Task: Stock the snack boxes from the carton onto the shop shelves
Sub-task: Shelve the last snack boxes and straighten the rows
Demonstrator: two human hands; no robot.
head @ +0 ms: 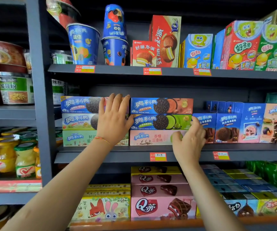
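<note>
Left hand (113,119) flat, fingers straight, pressing left Oreo box stack (79,121). Right hand (190,141) fingers curled, gripping right end of green Oreo box (159,122), middle shelf (111,155).

Snack boxes, middle shelf (134,150): two adjacent stacks, three long flat boxes each, lying lengthwise, fronts outward. Left stack (80,121): blue, pale white-green, mint green. Right stack (161,121): blue-brown box (161,105), blue-green box (161,122), pink box (151,137) at bottom.
</note>
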